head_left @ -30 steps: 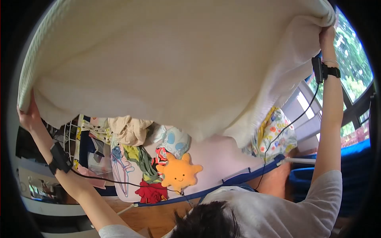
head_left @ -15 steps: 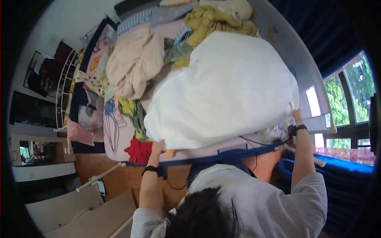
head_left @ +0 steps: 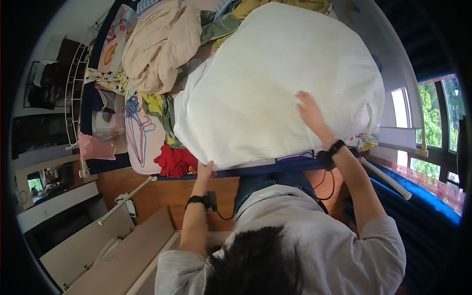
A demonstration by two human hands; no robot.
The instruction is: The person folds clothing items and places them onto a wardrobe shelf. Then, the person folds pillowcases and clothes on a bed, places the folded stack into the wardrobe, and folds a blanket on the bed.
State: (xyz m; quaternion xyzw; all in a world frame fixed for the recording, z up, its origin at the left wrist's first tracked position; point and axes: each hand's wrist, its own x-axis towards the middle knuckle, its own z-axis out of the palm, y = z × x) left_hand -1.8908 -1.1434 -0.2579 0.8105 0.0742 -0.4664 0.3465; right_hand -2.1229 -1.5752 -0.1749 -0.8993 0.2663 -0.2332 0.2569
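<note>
A large white quilted cover (head_left: pixel 275 73) lies spread over the near right part of the bed, its surface puffed and rounded. At its near left corner my left hand (head_left: pixel 205 170) is closed on the edge of the cloth. My right hand (head_left: pixel 309 109) is over the middle right of the cover, slightly blurred, with its fingers apart and nothing in them. Just left of my left hand is a red cloth (head_left: pixel 176 161). The orange star-shaped toy does not show.
Left on the bed are a beige cloth (head_left: pixel 160 49), a green garment (head_left: pixel 168 118), blue and pink hangers (head_left: pixel 140 132) and a pink pouch (head_left: pixel 97 147). A white pole (head_left: pixel 386 178) juts out near right. Cardboard panels (head_left: pixel 118 246) stand at lower left.
The cover has come down from in front of the view onto the bed. My left hand stays at its near corner; my right hand has let go of the right edge and moved inward over it.
</note>
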